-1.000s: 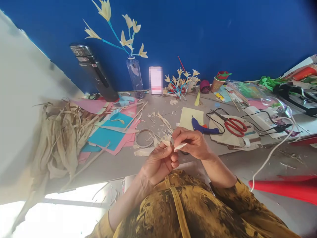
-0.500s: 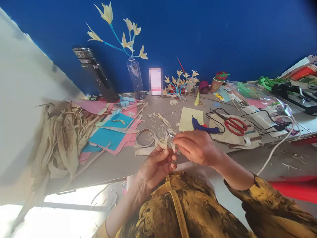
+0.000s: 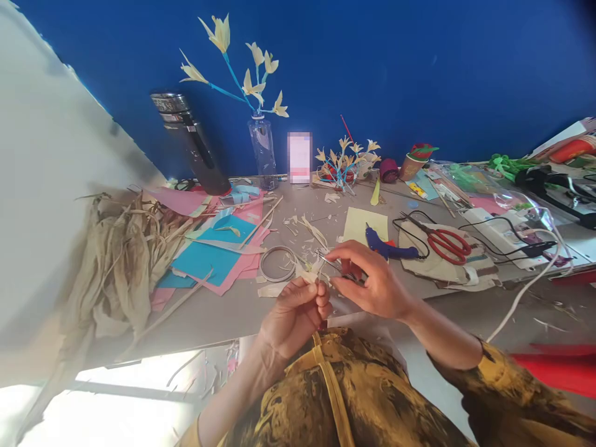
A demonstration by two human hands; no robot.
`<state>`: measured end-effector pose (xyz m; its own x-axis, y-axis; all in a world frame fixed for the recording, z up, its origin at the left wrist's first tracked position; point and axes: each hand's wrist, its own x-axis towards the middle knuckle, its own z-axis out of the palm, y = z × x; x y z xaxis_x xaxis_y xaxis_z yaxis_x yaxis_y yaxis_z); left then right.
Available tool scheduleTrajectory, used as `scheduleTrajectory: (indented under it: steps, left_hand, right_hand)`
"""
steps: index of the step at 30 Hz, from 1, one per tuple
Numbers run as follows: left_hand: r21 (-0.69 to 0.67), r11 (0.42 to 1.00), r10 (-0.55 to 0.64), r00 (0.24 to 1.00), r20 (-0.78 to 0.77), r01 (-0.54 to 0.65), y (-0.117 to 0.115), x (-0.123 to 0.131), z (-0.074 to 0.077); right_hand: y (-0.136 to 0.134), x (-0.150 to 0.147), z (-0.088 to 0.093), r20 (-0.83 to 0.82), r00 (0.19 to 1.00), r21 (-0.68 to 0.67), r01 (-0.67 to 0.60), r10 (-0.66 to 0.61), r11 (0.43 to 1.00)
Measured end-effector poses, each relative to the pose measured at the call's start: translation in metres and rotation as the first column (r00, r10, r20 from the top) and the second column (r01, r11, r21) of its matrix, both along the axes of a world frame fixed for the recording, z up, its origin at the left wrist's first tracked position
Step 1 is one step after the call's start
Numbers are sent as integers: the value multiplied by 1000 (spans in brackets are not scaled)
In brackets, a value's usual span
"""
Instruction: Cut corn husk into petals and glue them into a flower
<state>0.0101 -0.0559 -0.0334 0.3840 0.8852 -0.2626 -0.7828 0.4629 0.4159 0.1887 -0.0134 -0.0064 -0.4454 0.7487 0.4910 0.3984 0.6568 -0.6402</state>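
One pale petalled piece point(image 3: 307, 273) pinched in our left hand point(image 3: 297, 305), above front edge of desk point(image 3: 218, 316), near its middle; petals toward rear edge. Our right hand point(image 3: 375, 282) half-curled just right of piece, thumb and forefinger apart. Slim metal tool point(image 3: 332, 265) between, long axis slanting from near right to rear left. Left hand nearer. Piece's base hidden; whether right hand grips tool, we cannot tell.

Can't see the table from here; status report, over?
Left hand pinching pale petals. Right hand at slim metal tool, grip unclear. Pale scraps lie just beyond.
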Motion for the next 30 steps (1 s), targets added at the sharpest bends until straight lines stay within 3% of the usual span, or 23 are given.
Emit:
scheduleTrajectory:
  steps: [2,4,6,8,11,14,17,22,26,30]
  left_hand:
    - [-8,999,-30,995,92,31,1,0,-2]
    - [-15,998,-64,985,159,67,3,-1,-3]
    - [-17,994,-101,977,187,106,4,-1,-4]
    - [-18,991,-127,973,190,133,4,-3,-6]
    - [-39,992,-114,980,160,122,5,-5,-9]
    - [-42,998,-47,998,50,49,5,-8,-14]
    - [53,997,64,990,-128,-58,7,-9,-15]
    - [174,965,250,897,-365,-198,10,-7,-12]
    - [197,964,244,885,-398,-177,11,-6,-10]
    - [145,980,178,924,-339,-135,12,-6,-11]
  right_hand:
    - [-1,-7,-8,-172,985,-250,-35,-9,968]
    - [-1,-15,-17,-324,946,-415,-113,-31,903]
    - [0,-23,-23,-426,904,-486,-194,-37,852]
    - [2,-27,-24,-444,896,-489,-218,-25,845]
    - [4,-24,-15,-368,930,-376,-144,-5,915]
    - [5,-11,1,-225,969,-99,-129,104,987]
    - [8,-1,15,-24,973,99,-228,231,969]
    - [11,-1,19,13,963,176,-267,269,947]
    - [10,-3,14,4,967,174,-250,253,952]
    - [11,-3,12,10,968,156,-251,253,955]
